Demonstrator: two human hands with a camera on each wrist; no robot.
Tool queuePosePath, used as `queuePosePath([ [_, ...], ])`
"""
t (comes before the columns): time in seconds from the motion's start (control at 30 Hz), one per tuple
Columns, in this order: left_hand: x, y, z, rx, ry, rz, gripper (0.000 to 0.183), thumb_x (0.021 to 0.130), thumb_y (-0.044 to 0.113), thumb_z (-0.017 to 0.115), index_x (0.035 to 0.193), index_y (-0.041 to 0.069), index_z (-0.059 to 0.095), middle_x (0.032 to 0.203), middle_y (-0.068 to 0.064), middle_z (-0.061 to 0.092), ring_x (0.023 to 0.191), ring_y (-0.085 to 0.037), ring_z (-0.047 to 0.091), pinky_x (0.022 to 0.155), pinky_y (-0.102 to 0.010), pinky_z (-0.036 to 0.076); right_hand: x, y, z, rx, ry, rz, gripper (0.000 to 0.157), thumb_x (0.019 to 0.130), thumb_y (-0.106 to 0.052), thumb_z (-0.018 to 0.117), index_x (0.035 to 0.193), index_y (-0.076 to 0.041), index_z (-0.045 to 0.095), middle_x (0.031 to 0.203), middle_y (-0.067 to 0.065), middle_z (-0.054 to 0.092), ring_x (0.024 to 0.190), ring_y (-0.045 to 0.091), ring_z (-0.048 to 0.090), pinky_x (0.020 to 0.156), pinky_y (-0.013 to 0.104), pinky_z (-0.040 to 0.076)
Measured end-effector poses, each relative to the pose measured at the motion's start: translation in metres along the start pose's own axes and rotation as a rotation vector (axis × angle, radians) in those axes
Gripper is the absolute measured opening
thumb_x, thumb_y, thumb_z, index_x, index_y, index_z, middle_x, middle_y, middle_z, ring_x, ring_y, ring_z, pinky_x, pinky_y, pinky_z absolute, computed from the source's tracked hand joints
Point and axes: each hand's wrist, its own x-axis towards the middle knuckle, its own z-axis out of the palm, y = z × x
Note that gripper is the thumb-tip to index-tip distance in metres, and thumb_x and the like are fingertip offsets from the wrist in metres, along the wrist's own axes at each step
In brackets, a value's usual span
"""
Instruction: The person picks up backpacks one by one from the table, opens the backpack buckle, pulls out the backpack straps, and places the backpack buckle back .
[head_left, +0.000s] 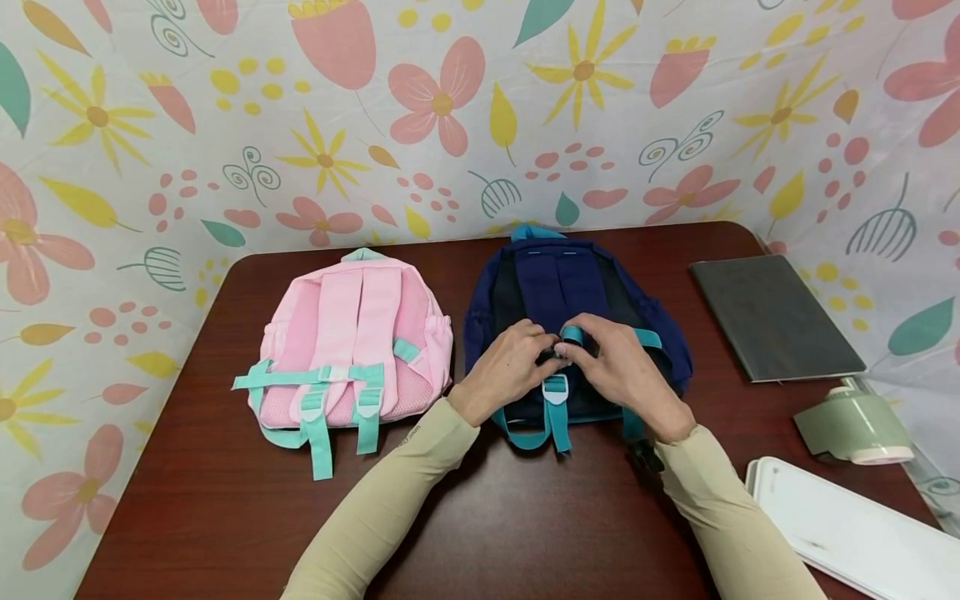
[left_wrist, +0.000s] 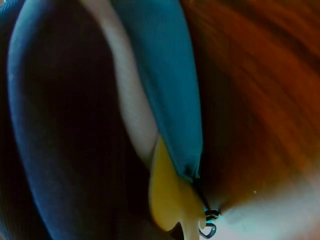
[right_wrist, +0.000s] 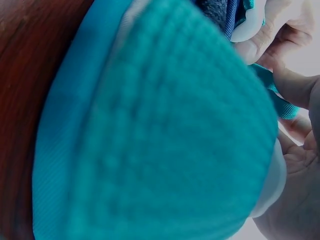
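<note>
A navy backpack [head_left: 641, 308] with teal webbing lies back-panel up on the table. Over its middle, both hands meet at the teal chest strap [head_left: 648, 338]. My left hand [head_left: 506, 367] pinches the strap's left part near its end, fingertips close to the other hand's. My right hand [head_left: 626, 367] grips the strap's right part, with a teal loop [head_left: 572, 335] showing by its fingers; what lies between the fingertips is mostly hidden. Just below sits a white strap adjuster [head_left: 555, 387]. In the right wrist view, broad teal webbing [right_wrist: 175, 135] fills the middle, beside bent fingers [right_wrist: 295, 87].
A pink backpack [head_left: 360, 325] with mint straps lies to the left, its chest strap running across. On the right are a dark grey flat notebook [head_left: 776, 317], a pale green object [head_left: 855, 429] and a white flat case [head_left: 862, 525]. A flower-patterned cloth [head_left: 465, 192] hangs behind the table.
</note>
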Motion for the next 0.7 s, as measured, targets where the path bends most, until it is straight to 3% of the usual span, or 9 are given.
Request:
queuePosePath([
  [0.23,0.0005,0.0003,0.0,-0.031,0.013,0.008,0.025,0.103,0.022,0.078,0.115,0.0,0.081,0.104,-0.012,0.081,0.097,-0.024,0.07,0.086,-0.032,0.06,-0.0006,0.0027,-0.0002,0.011,0.026,0.0,0.007,0.106,-0.012,0.071,0.111,-0.007,0.069,0.091,0.009,0.072,0.055,0.007,0.045,0.056,0.026,0.041],
  [0.47,0.0005,0.0001,0.0012,-0.041,0.007,0.0,0.023,0.102,0.021,0.079,0.112,0.001,0.081,0.099,-0.011,0.079,0.094,-0.024,0.069,0.084,-0.032,0.059,-0.0021,0.0033,-0.001,0.026,0.055,-0.002,0.009,0.109,-0.01,0.067,0.115,-0.006,0.063,0.076,0.004,0.061,0.053,0.005,0.041,0.054,0.025,0.038],
  [0.7,0.0012,0.0001,0.0011,-0.057,-0.006,-0.01,0.028,0.102,0.021,0.079,0.119,-0.001,0.081,0.108,-0.013,0.081,0.099,-0.025,0.071,0.088,-0.034,0.061,-0.0026,0.002,-0.0026,0.039,0.058,0.039,0.013,0.112,-0.013,0.06,0.122,-0.004,0.06,0.083,0.007,0.061,0.06,0.006,0.045,0.058,0.025,0.039],
])
